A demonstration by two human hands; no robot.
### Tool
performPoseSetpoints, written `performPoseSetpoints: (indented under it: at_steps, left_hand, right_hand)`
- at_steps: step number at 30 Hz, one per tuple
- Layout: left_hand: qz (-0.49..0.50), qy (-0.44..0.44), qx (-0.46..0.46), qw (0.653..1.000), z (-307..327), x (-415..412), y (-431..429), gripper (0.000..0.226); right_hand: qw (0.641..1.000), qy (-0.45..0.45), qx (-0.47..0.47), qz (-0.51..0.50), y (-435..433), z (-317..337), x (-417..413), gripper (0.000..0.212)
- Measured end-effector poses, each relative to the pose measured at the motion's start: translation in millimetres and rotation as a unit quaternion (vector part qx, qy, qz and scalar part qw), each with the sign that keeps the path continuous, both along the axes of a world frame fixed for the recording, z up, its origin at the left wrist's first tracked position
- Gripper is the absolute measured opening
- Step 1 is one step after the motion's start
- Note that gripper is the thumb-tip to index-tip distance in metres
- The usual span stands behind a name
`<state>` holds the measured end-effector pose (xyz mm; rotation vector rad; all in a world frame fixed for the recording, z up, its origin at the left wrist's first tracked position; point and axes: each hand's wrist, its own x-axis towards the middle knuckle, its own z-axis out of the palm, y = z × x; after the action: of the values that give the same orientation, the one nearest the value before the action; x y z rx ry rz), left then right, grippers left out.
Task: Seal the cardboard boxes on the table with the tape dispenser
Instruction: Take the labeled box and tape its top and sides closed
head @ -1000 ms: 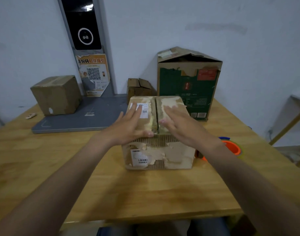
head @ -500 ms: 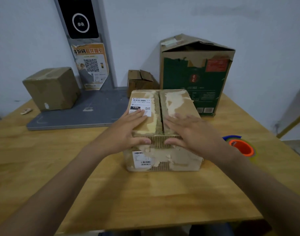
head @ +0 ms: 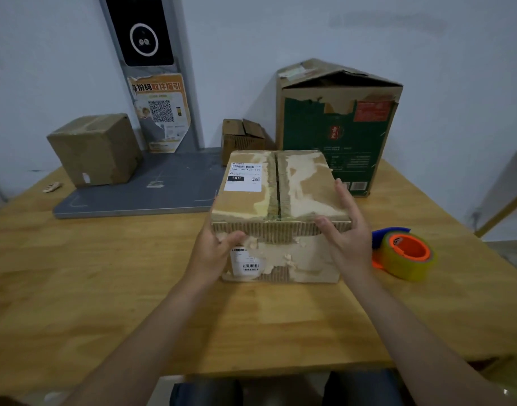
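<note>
On the wooden counter [head: 75,273], which is filling most of the view, several cardboard boxes are standing in front of a pale wall. The tall green box [head: 339,133] is standing at the back right with its top flaps raised into a peak and not lying flat. Left of it a grey platform [head: 140,191] is lying flat on the counter, with a post [head: 147,30] rising from its back edge that is carrying a dark screen and a torn orange poster [head: 160,112] with a square code.

The middle box [head: 280,186] is sitting near the centre of the counter, just in front of the green box. Its two top flaps are lying closed, with a dark seam running front to back between them. The brown box [head: 96,150] is resting on the left end of the platform, well apart from the middle box.

The left hand [head: 213,250] is gripping the near left corner of the middle box, thumb pressing on the front face while the fingers are wrapping round the left side out of sight. The right hand [head: 348,230] is gripping the near right corner, thumb on the front edge and fingers [head: 343,191] lying along the right side.

The tape dispenser [head: 403,253], orange and blue with a roll of clear tape, is lying on the counter just beside the right wrist, with neither hand touching it. A small box [head: 242,136] is standing behind the middle box with its flaps partly up. A white label [head: 244,177] is sticking to the left flap of the middle box. A small pale object [head: 52,187], too small to identify, is lying at the far left.
</note>
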<state>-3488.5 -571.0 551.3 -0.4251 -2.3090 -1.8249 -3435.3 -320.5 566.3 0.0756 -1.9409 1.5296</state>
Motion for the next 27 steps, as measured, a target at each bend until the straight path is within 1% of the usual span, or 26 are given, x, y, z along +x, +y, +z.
performPoseSetpoints:
  at_steps: [1,2,3,5,7,8,9,10,11,12,13,14,15,16,17,18,19,21,23,24,26,27]
  left_hand:
    - [0.015,-0.005,-0.045,0.999,-7.5,-0.3,-2.5,0.041]
    - [0.017,-0.016,-0.085,0.996,-12.4,-1.3,-6.9,0.027]
    - [0.005,-0.023,-0.112,0.993,-9.3,0.6,-9.3,0.024]
    - [-0.020,-0.036,-0.138,0.990,2.5,6.4,-17.4,0.042]
    - [-0.026,-0.036,-0.141,0.989,15.3,15.5,-25.1,0.071]
    - [0.014,-0.018,-0.163,0.986,21.5,19.9,-28.7,0.084]
    - [0.092,0.013,-0.214,0.972,29.4,24.5,-32.2,0.084]
    - [0.171,0.062,-0.261,0.948,37.1,28.1,-35.2,0.077]
    - [0.222,0.113,-0.293,0.923,45.5,30.6,-36.5,0.069]
    - [0.239,0.154,-0.318,0.905,55.4,32.9,-35.6,0.062]
    - [0.230,0.169,-0.350,0.892,68.3,37.3,-31.7,0.058]
    - [0.202,0.159,-0.380,0.889,77.3,37.5,-27.0,0.054]
    - [0.165,0.123,-0.402,0.892,87.0,38.7,-19.6,0.052]
    - [0.124,0.068,-0.421,0.896,96.3,39.9,-12.1,0.057]
    - [0.081,0.022,-0.438,0.895,104.3,41.0,-4.9,0.070]
    - [0.042,-0.011,-0.457,0.888,109.8,41.6,3.0,0.084]
    - [0.008,-0.030,-0.480,0.877,111.9,40.9,11.8,0.093]
    - [-0.039,-0.037,-0.532,0.845,109.9,37.8,30.7,0.096]
    - [-0.059,-0.040,-0.565,0.822,105.3,33.3,46.8,0.094]
    - [-0.061,-0.049,-0.572,0.816,103.1,30.5,52.4,0.095]
    - [-0.063,-0.066,-0.577,0.812,100.0,26.3,57.5,0.095]
    - [-0.063,-0.070,-0.575,0.813,99.2,24.4,57.8,0.093]
  right_hand:
    - [1.000,-0.018,-0.008,0.009,-0.1,1.4,1.8,0.079]
    - [0.999,-0.035,-0.007,0.015,0.4,2.4,2.8,0.083]
    - [0.998,-0.055,0.001,0.018,0.0,6.2,5.1,0.087]
    - [0.994,-0.102,0.042,0.010,0.6,15.3,11.2,0.091]
    - [0.987,-0.122,0.104,-0.006,4.0,21.5,18.2,0.085]
    - [0.987,-0.111,0.112,0.004,6.1,22.0,23.0,0.079]
    - [0.990,-0.095,0.101,0.027,6.9,23.0,28.2,0.071]
    - [0.992,-0.083,0.081,0.056,6.2,23.9,33.1,0.058]
    - [0.992,-0.073,0.065,0.084,4.3,26.2,36.4,0.040]
    - [0.990,-0.065,0.048,0.113,2.0,29.7,37.0,0.024]
    - [0.989,-0.056,0.042,0.133,0.1,34.1,35.4,0.014]
    - [0.989,-0.046,0.058,0.127,0.0,39.5,29.9,0.010]
    - [0.990,-0.031,0.092,0.100,1.4,45.3,21.1,0.008]
    - [0.989,-0.018,0.137,0.057,4.1,50.4,7.9,0.007]
    - [0.983,-0.009,0.182,0.017,7.5,55.2,-7.2,0.008]
    - [0.973,-0.007,0.229,-0.019,10.7,59.2,-24.4,0.010]
    - [0.959,-0.010,0.278,-0.050,13.2,63.7,-40.6,0.012]
    - [0.926,-0.039,0.367,-0.084,18.1,69.4,-71.1,0.022]
    - [0.902,-0.108,0.413,-0.067,22.5,72.9,-96.5,0.038]
    - [0.894,-0.154,0.418,-0.040,24.6,72.7,-109.2,0.047]
    - [0.890,-0.238,0.387,0.034,26.1,70.8,-127.6,0.064]
    - [0.885,-0.264,0.378,0.061,27.2,67.9,-134.4,0.071]
